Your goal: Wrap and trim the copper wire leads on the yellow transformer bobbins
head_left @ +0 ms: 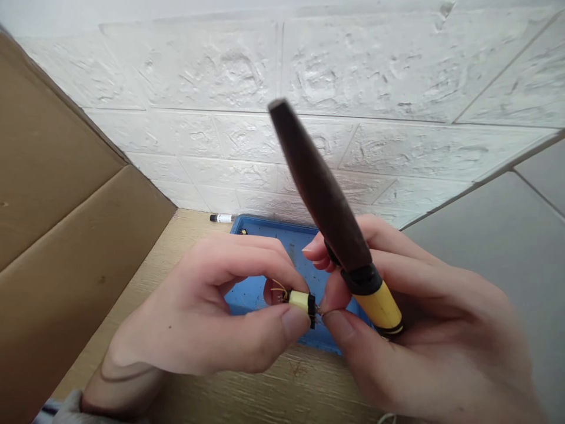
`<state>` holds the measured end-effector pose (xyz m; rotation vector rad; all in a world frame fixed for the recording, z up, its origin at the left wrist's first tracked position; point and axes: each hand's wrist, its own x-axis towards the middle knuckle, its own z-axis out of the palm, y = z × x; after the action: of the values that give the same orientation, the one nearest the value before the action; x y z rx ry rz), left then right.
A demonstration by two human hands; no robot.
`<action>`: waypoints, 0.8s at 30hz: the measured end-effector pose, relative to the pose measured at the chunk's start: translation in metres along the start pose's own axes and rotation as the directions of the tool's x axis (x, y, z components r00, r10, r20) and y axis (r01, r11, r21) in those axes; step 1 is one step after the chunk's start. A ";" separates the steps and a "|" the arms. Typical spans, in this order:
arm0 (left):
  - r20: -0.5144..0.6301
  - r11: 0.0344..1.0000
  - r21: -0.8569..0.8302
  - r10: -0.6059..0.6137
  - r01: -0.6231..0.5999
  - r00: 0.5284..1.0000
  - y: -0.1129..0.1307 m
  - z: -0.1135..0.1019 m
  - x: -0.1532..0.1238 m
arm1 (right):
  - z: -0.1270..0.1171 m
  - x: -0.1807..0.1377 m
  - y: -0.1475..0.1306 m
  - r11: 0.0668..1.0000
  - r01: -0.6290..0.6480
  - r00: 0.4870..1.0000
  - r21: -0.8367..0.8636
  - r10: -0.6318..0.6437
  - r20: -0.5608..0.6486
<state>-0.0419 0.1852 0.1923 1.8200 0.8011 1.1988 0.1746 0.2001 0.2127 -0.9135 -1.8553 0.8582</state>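
Head view: left hand [212, 324] has the small yellow coil part [299, 300] pinched between thumb and forefinger, fingers [265, 259] closed to the part's width. Part sits just above the blue tray [269, 228], near its front edge in frame, roughly horizontal, black ends facing left and right; thin yellow wire [278, 285] loops off the left end. Right hand [432, 330]: thumb and forefinger tips brought together right at the pins [318, 310] on the other end; can't tell if a wire strand is between them. Same hand also holds a tool with a dark tapered shaft [322, 194] and yellow collar [378, 306], tilted up and to the left. Tray is on the wood desk [189, 235], dark specks inside, one small yellow-black piece [243, 232] in its far left corner. White black-capped tube [221, 218] lies just beside that corner. Cardboard [66, 165] left, white brick-pattern wall [242, 88] behind.
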 end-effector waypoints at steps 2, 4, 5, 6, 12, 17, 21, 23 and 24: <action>0.009 1.000 -0.018 -0.017 0.017 1.000 -0.001 -0.001 0.001 | 0.002 0.001 0.000 1.000 -0.005 1.000 -0.027 0.005 -0.005; 0.026 0.999 -0.039 -0.014 0.015 1.000 0.000 -0.001 0.003 | 0.004 0.002 0.001 0.999 -0.004 1.000 -0.032 0.004 -0.005; 0.037 0.999 -0.043 -0.002 0.004 0.999 0.000 -0.001 0.005 | 0.005 0.002 0.002 1.000 0.000 1.000 -0.028 0.000 -0.003; 0.045 0.999 -0.041 0.011 -0.010 0.999 0.000 -0.001 0.006 | 0.006 0.002 0.002 1.000 0.003 1.000 -0.021 -0.003 -0.003; 0.035 1.000 -0.009 0.024 -0.024 0.999 0.002 0.000 0.009 | 0.003 0.001 0.001 0.999 0.023 1.000 0.043 -0.023 -0.003; 0.013 0.998 0.027 0.048 -0.048 0.999 0.001 0.001 0.006 | 0.001 -0.002 0.002 0.992 0.022 1.000 0.126 -0.025 0.020; -0.026 0.994 0.082 0.078 -0.076 0.997 0.000 0.006 0.001 | 0.001 -0.006 0.006 0.988 0.002 0.999 0.154 -0.010 0.052; -0.020 0.991 0.112 0.072 -0.069 0.997 0.000 0.008 -0.001 | 0.002 -0.007 0.008 0.990 0.005 0.999 0.138 -0.011 0.046; -0.017 0.990 0.123 0.074 -0.071 0.997 0.000 0.008 -0.002 | 0.002 -0.007 0.009 0.993 0.002 0.999 0.116 -0.005 0.032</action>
<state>-0.0348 0.1813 0.1894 1.9537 0.8429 1.2409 0.1776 0.1979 0.2015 -0.8284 -1.8137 0.9729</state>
